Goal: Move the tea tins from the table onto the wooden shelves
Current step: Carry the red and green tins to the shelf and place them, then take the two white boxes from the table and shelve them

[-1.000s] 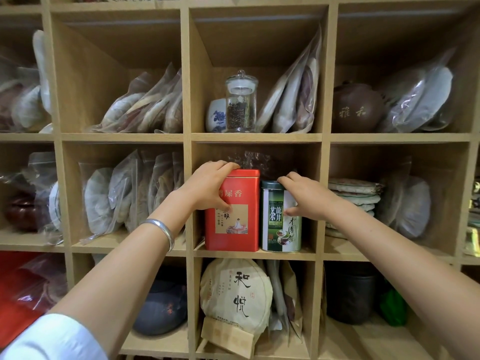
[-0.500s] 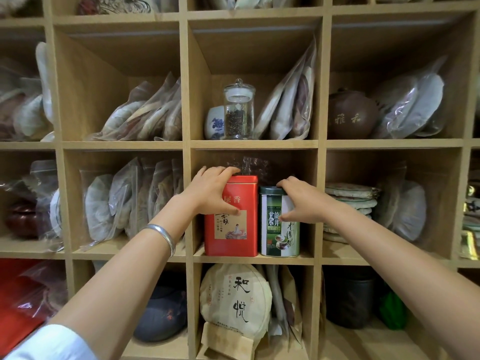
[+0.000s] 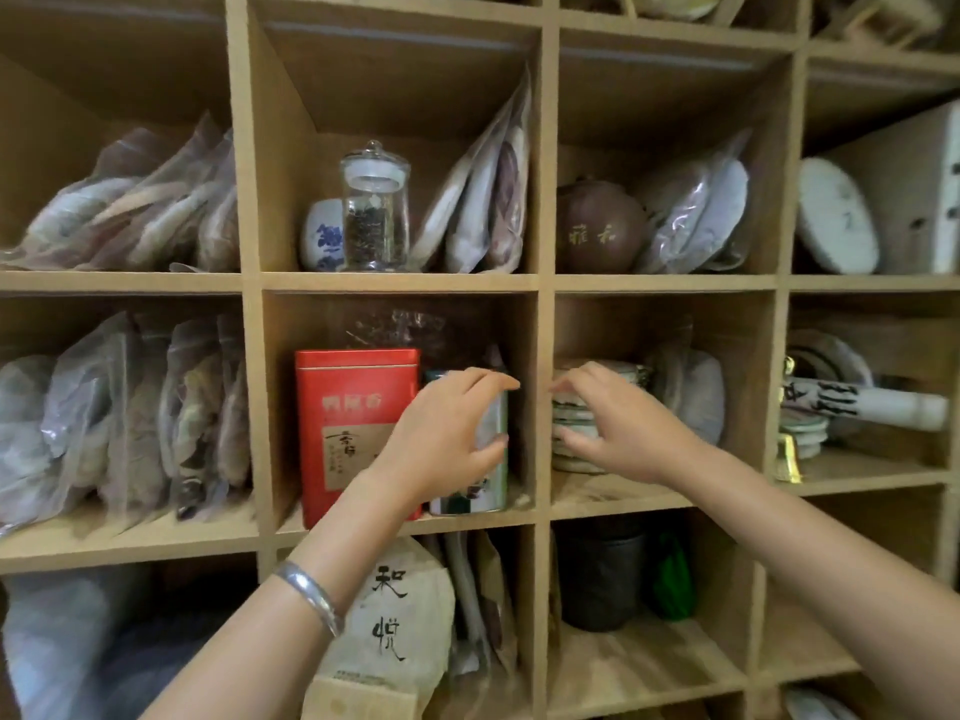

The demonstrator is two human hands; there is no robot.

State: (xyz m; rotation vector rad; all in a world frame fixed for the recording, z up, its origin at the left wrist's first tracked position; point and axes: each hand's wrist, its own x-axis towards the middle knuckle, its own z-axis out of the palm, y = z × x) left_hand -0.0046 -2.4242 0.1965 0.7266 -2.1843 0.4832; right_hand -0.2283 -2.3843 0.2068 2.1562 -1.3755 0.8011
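red tin point(image 3: 358, 428) and green tin point(image 3: 491, 459) upright, side by side, touching or nearly, in middle cubby of shelves point(image 3: 543, 283). left hand point(image 3: 441, 439) in front of green tin, fingers curled, apart; contact with tin unclear, image blurred. right hand point(image 3: 618, 423) before next cubby, fingers spread, holding nothing. step, judged: placing of this pair finished, hands at release. next move likely calls for clean withdrawal without knocking tins, then return to table for more, if any.

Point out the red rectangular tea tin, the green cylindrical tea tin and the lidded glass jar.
Red rectangular tea tin point(image 3: 353, 407): head view, upper front face.
Green cylindrical tea tin point(image 3: 470, 498): head view, lower front wall.
Lidded glass jar point(image 3: 375, 220): head view, clear body.
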